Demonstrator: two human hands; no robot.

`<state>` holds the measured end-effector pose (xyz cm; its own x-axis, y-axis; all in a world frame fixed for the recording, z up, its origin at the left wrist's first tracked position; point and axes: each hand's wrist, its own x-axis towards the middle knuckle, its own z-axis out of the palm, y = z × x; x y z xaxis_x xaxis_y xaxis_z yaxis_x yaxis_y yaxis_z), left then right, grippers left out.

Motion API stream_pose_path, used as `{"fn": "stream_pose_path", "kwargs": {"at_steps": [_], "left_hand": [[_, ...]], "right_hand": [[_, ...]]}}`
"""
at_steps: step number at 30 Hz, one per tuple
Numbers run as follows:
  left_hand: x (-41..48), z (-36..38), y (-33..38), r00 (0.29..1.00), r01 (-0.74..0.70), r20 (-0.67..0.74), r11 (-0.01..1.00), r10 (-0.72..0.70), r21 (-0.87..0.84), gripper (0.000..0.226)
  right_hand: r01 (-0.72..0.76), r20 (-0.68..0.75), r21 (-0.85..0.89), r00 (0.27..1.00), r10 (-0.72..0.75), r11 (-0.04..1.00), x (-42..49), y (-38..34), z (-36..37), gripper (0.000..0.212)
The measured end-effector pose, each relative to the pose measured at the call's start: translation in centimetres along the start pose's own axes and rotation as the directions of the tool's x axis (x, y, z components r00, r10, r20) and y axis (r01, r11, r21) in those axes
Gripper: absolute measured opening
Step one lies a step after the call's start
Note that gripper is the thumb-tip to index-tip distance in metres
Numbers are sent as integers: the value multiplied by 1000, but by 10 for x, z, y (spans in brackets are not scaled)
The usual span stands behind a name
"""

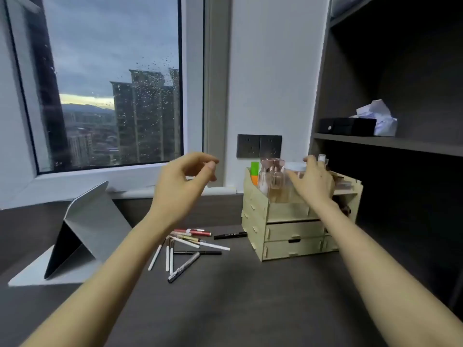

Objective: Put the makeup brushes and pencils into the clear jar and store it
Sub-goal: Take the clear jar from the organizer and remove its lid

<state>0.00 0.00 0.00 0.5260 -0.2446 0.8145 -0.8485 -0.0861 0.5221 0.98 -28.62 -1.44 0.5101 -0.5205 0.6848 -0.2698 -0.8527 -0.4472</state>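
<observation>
Right hand (313, 181) fingers grip one clear jar (295, 171) in the organizer (288, 236); left hand (180, 186) loosely curled, empty

We see bare desk (250, 296) near us; the pencils (185, 246), wooden box (288, 236) and tablet stand (82, 231) block farther back.

Right hand (313, 181) hides most of the clear jar (297, 171)

You're working in dim dusk light from the rain-spotted glass window (110, 83) — the dark shelving unit (390, 71) sits murky. Edges bow; everything's slightly soft.
</observation>
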Motion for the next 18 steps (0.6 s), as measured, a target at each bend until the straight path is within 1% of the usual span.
{"fn": "stream_pose_path", "kwargs": {"at_steps": [2,6,9,14,16,18], "left_hand": [[10,7,-11,1000,16,-6,1000,-16,-7,12],[30,24,-47,998,62,21,998,-62,-8,11],[42,32,-71,997,70,29,997,-70,-27,13],[45,48,-93,994,93,53,995,-91,-37,12],[41,52,-97,992,114,62,993,-111,-37,12],[38,57,-97,990,132,62,991,-129,-38,12]], "right_hand": [[-34,11,-86,999,35,996,13,-2,13,60],[-60,18,-260,998,67,964,39,1,40,64],[-67,11,-330,997,75,942,53,9,55,65],[-81,-28,-236,997,76,968,62,13,58,61],[-85,-108,-183,992,66,979,63,6,44,60],[-56,-241,-138,970,21,989,58,-9,23,58]]}}
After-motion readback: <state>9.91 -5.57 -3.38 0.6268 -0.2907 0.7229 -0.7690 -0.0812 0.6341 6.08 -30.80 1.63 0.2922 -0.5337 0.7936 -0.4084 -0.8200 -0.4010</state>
